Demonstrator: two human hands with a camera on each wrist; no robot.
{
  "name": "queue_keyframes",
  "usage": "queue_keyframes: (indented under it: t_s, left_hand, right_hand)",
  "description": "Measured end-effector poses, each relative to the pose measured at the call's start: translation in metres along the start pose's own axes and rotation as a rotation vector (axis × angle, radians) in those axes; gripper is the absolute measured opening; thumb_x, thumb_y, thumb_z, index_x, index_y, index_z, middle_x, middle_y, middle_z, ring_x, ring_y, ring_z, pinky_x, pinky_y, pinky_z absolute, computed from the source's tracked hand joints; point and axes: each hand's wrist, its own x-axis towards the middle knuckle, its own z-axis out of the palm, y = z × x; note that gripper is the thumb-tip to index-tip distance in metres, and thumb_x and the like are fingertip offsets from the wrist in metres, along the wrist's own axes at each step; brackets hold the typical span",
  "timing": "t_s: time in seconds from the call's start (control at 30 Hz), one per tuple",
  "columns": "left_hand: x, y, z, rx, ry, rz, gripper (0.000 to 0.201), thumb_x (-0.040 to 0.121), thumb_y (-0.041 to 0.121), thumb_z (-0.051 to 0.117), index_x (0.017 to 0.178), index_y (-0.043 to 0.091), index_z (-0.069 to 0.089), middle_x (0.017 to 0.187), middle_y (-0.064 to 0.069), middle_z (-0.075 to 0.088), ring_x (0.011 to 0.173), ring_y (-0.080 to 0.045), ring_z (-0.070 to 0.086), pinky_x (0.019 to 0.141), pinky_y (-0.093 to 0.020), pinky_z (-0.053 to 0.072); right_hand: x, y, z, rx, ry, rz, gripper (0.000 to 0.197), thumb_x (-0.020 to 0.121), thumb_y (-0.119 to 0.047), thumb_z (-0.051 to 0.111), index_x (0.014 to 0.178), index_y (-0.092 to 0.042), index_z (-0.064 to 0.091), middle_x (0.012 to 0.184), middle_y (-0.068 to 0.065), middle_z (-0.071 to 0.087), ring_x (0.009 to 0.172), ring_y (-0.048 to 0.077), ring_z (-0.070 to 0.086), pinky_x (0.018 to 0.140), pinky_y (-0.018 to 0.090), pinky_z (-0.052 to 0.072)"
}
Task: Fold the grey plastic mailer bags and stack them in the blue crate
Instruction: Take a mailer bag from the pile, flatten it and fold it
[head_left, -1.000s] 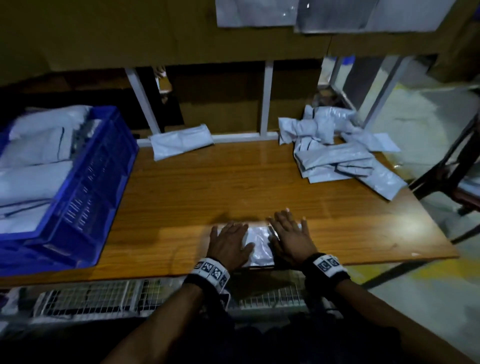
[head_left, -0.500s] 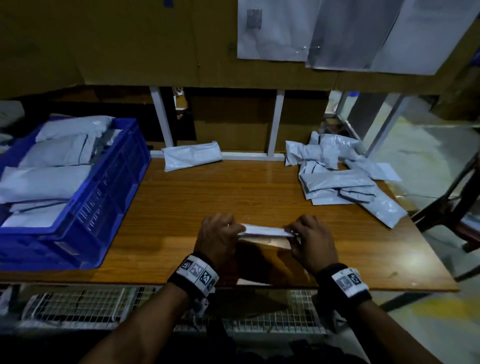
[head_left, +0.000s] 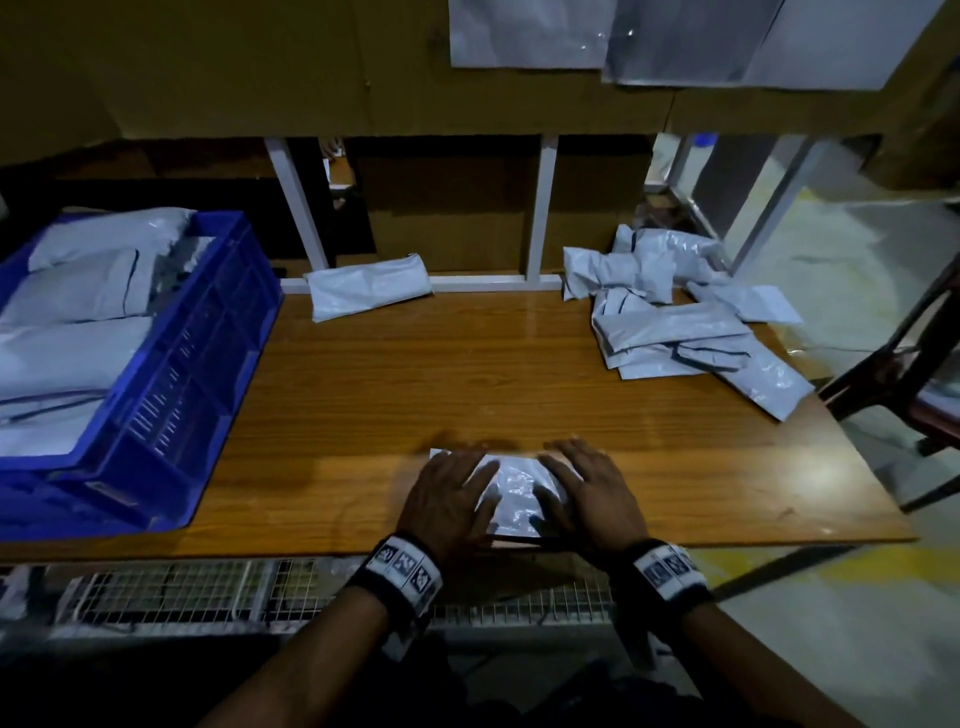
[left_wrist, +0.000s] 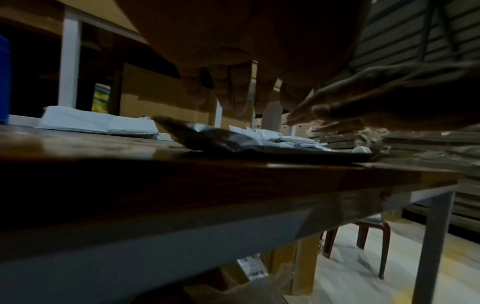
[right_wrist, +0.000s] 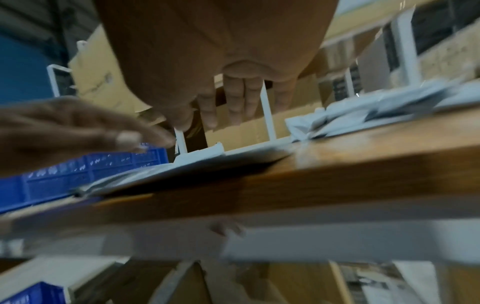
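A folded grey mailer bag (head_left: 511, 491) lies flat near the front edge of the wooden table (head_left: 467, 379). My left hand (head_left: 447, 493) lies spread on its left half and my right hand (head_left: 587, 488) on its right half, fingers straight, both pressing it down. The left wrist view shows the bag (left_wrist: 249, 142) under straight fingers (left_wrist: 231, 92); the right wrist view shows the bag (right_wrist: 182, 170) below my right hand's fingers (right_wrist: 244, 96). A blue crate (head_left: 171, 374) at the left holds several folded grey bags. A loose pile of unfolded mailers (head_left: 680, 317) lies at the back right.
One more grey bag (head_left: 369, 293) lies at the table's back edge by the white frame posts (head_left: 540, 208). Cardboard fills the space behind the frame. A dark chair (head_left: 904, 364) stands off the right edge. A wire rack (head_left: 208, 587) runs under the table front.
Half a second ago both hands pinched the bag's edge and held it up off the table. Now the bag is folded over and lies flat under both spread palms.
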Motion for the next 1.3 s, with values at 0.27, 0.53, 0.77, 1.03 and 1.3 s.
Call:
queue_keyframes:
  t_s: [0.27, 0.53, 0.77, 1.03, 1.3]
  left_hand:
    - [0.017, 0.005, 0.025, 0.273, -0.429, -0.031, 0.078, 0.097, 0.050, -0.010, 0.163, 0.012, 0.007, 0.171, -0.006, -0.002, 0.158, -0.020, -0.008, 0.126, -0.050, -0.005]
    - [0.019, 0.006, 0.026, 0.252, -0.446, -0.048, 0.076, 0.097, 0.051, -0.009, 0.163, 0.015, 0.004, 0.171, -0.003, -0.004, 0.158, -0.019, -0.008, 0.127, -0.048, -0.004]
    - [0.015, 0.002, 0.034, 0.207, -0.369, -0.027, 0.066, 0.105, 0.047, 0.011, 0.163, 0.018, 0.022, 0.170, -0.007, 0.015, 0.158, -0.024, 0.009, 0.126, -0.052, 0.008]
    - [0.013, 0.004, 0.034, 0.195, -0.332, -0.051, 0.065, 0.105, 0.051, 0.015, 0.163, 0.023, 0.020, 0.171, -0.005, 0.014, 0.158, -0.024, 0.010, 0.125, -0.055, 0.009]
    - [0.019, 0.010, 0.023, 0.284, -0.455, -0.063, 0.068, 0.103, 0.054, 0.004, 0.163, 0.022, -0.002, 0.171, -0.005, -0.012, 0.157, -0.023, -0.015, 0.124, -0.056, -0.005]
  right_hand:
    - [0.009, -0.011, 0.047, -0.092, -0.235, 0.023, 0.069, 0.107, -0.057, 0.006, 0.164, -0.018, 0.010, 0.171, 0.001, 0.005, 0.157, 0.015, -0.007, 0.125, 0.054, -0.007]
    - [0.011, -0.014, 0.046, -0.123, -0.275, 0.035, 0.067, 0.107, -0.055, 0.004, 0.164, -0.019, 0.005, 0.171, 0.001, 0.001, 0.158, 0.016, -0.009, 0.125, 0.056, -0.006]
    - [0.011, -0.016, 0.045, -0.112, -0.290, 0.046, 0.067, 0.107, -0.052, 0.003, 0.164, -0.017, 0.004, 0.172, 0.002, -0.001, 0.158, 0.018, -0.011, 0.125, 0.058, -0.005]
    - [0.011, -0.018, 0.044, -0.097, -0.259, 0.049, 0.070, 0.106, -0.055, 0.008, 0.164, -0.014, 0.008, 0.171, 0.006, 0.000, 0.158, 0.021, -0.007, 0.125, 0.061, -0.002]
    - [0.013, -0.015, 0.042, -0.118, -0.299, 0.038, 0.072, 0.105, -0.058, 0.003, 0.164, -0.017, -0.002, 0.170, 0.004, -0.012, 0.156, 0.020, -0.018, 0.123, 0.060, -0.008]
